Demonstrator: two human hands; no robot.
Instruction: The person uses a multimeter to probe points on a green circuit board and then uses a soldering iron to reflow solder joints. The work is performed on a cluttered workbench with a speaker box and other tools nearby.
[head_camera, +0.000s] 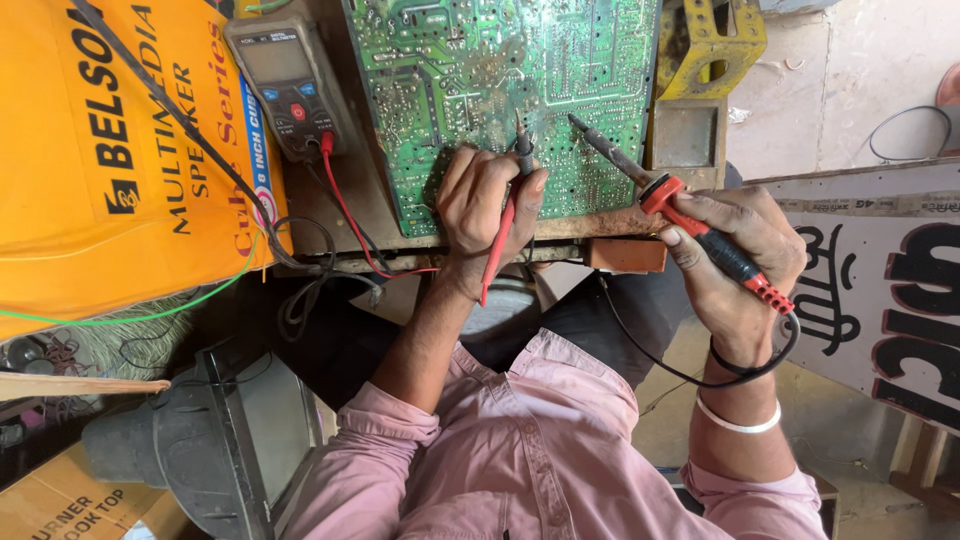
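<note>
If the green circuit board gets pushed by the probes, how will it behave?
The green circuit board looks thin, flat and stiff, so it would probably slide rather than bend. It seems light. Its soldered face is likely fragile under the left hand.

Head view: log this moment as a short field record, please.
Left hand: pinches a red and black probe pair, tips on the green circuit board
Right hand: grips a soldering iron, tip over the board
Meter: multimeter left of the board, red lead plugged in
Left edge: orange box
</note>
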